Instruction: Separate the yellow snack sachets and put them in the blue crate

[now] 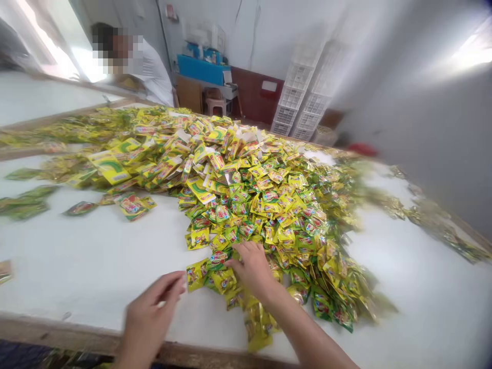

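A big heap of small yellow and green sachets [246,189] covers the middle of a white table [77,256]. My right hand [251,269] lies on the heap's near edge, fingers bent down onto the sachets. My left hand [151,312] hovers just left of it above the table, fingers together and pointing at a yellow sachet [196,274] that its fingertips almost touch. Whether either hand grips a sachet is not clear.
Another person in a white top [154,72] sits at the table's far left corner. Larger yellow packets [111,166] lie at the heap's left. Loose sachets [132,205] are scattered left. White crates [303,97] stand stacked by the back wall. The wooden table edge [77,335] runs near me.
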`<state>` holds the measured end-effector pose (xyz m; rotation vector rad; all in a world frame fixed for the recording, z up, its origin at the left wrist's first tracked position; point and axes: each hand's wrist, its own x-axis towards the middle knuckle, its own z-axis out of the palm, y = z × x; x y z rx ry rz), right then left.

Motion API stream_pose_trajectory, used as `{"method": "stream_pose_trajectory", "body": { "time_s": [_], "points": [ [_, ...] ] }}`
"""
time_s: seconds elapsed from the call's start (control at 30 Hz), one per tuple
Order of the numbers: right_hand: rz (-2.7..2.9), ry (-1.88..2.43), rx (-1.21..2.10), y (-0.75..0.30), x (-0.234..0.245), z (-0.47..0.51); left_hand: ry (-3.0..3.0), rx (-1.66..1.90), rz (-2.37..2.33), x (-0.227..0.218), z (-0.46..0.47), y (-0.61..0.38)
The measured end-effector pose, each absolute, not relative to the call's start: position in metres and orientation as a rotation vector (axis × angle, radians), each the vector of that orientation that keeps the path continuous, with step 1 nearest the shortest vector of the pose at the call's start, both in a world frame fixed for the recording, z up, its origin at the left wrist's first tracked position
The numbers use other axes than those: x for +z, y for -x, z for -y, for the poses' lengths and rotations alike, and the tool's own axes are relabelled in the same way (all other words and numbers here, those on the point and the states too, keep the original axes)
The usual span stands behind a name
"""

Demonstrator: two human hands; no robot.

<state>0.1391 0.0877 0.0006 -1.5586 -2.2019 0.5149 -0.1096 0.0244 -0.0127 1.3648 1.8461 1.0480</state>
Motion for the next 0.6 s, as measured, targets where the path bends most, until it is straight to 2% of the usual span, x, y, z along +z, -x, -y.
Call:
{"method": "stream_pose_trajectory", "body": {
  "time_s": [0.23,0.33,0.43,0.53,0.6],
  "points": [
    [2.155,1.601,0.723,-0.104,0.001,-0.124,-1.447,0.913,-1.699,-0.047,-0.057,0.055],
    [2.111,1.527,0.85,-0.119,0.012,-0.129,-1.48,0.945,-1.712,-0.044,-0.041,0.064],
    [1.904,1.362,1.21,-0.157,0.033,-0.12,-1.545,1.014,-1.76,-0.032,-0.019,0.061],
    [1.708,1.294,1.501,-0.196,0.044,-0.096,-1.543,0.884,-1.634,-0.02,-0.005,0.037],
    [1.699,1.428,1.514,-0.209,0.039,-0.076,-1.595,0.758,-1.501,-0.017,-0.004,0.015]
  ]
}}
